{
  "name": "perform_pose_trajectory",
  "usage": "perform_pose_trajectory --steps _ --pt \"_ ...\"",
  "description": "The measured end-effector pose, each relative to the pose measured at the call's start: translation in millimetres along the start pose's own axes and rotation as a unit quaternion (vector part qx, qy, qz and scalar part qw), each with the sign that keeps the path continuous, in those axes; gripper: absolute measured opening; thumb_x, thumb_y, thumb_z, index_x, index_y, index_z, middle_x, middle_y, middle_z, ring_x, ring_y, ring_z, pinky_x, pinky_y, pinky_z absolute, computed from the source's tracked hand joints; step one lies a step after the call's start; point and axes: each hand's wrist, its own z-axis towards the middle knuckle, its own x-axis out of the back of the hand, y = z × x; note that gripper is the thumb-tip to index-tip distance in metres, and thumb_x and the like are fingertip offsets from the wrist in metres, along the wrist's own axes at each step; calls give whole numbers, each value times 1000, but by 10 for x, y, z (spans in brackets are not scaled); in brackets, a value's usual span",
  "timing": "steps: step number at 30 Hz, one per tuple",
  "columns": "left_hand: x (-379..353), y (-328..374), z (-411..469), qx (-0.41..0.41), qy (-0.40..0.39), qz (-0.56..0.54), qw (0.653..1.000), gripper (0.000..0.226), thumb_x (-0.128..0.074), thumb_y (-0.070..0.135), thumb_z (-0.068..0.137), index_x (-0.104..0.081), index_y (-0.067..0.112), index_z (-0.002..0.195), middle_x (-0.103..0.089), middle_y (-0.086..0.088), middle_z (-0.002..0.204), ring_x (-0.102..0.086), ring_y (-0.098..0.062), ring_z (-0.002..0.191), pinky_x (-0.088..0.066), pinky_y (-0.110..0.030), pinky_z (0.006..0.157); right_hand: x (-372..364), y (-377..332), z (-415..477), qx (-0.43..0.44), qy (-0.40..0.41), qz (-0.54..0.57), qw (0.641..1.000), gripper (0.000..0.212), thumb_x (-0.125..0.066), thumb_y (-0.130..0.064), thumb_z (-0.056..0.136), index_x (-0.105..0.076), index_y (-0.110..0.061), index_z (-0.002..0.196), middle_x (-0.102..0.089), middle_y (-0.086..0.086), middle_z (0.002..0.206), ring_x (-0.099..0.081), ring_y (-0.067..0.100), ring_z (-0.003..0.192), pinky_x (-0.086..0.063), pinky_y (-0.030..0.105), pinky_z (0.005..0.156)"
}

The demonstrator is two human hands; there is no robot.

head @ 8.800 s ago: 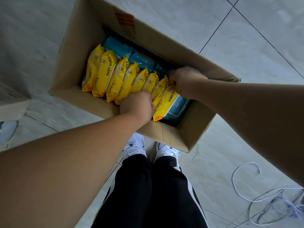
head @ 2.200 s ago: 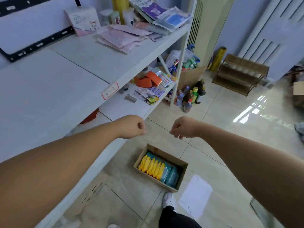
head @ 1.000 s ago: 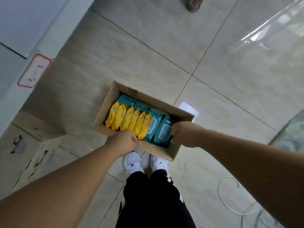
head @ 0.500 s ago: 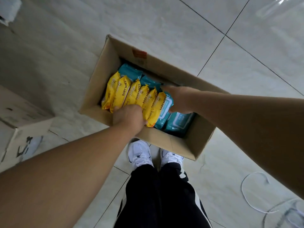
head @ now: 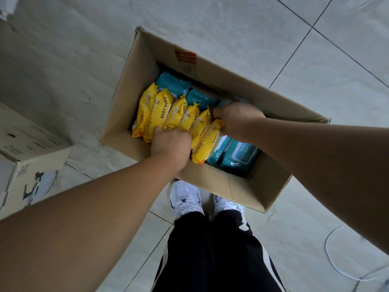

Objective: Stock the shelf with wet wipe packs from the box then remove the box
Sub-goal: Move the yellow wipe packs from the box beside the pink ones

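Note:
An open cardboard box (head: pixel 212 178) stands on the tiled floor in front of my feet. Inside it, several yellow baby wipe packs (head: pixel 166 110) stand in a row on edge, with teal wipe packs (head: pixel 237 153) behind and to the right of them. My left hand (head: pixel 170 142) is closed over the near ends of the yellow packs in the row's middle. Over the far ends of the rightmost yellow packs, my right hand (head: pixel 235 119) is closed too. The fingertips of both hands are hidden among the packs.
A second cardboard box (head: pixel 27 157) sits on the floor at the left. A white cable (head: pixel 336 268) lies looped on the tiles at the lower right. My white shoes (head: pixel 185 199) touch the box's near wall. No shelf is in view.
I have bent closer over the box. Both hands have gone deeper among the yellow packs and closed on them; earlier the hands were empty fists beside a white shelf.

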Motion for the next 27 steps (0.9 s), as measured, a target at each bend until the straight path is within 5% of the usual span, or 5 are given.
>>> perform_pose_trajectory --steps 7,13,17,22,27 --pt "-22 -129 -70 -8 30 -200 979 16 -63 31 93 -48 25 88 -58 -6 104 -53 -31 105 -43 -39 78 34 139 -157 32 -32 7 999 22 -69 -39 92 -67 -25 109 -61 1 104 -58 23 99 -44 31 73" --pt "299 -251 -240 -13 35 -381 924 24 -63 21 95 -44 14 82 -54 -7 76 -52 -29 73 -42 -40 62 310 67 -471 74 -93 2 993 16 -63 -34 94 -63 -23 106 -61 1 94 -60 25 94 -50 35 78" --pt "697 -436 -448 -3 43 -403 914 23 -65 26 94 -47 15 84 -56 -6 73 -49 -21 65 -37 -32 58 666 37 -821 62 -75 65 993 10 -63 -33 96 -57 -25 96 -53 -4 82 -53 23 87 -41 31 72" --pt "1570 -752 -752 -10 57 -388 920 23 -66 25 93 -47 17 82 -51 0 64 -43 -18 58 -33 -32 55 1407 25 -1382 33 -51 159 985 16 -70 -34 90 -60 -21 88 -63 -1 88 -61 22 89 -52 36 83" --pt "2705 -954 -1172 -17 92 -384 919 17 -66 18 92 -50 18 86 -52 6 64 -46 -13 59 -34 -30 57 2391 -68 -2021 41 -4 241 970 32 -71 -25 90 -47 -18 70 -50 -7 66 -50 10 62 -42 29 62"
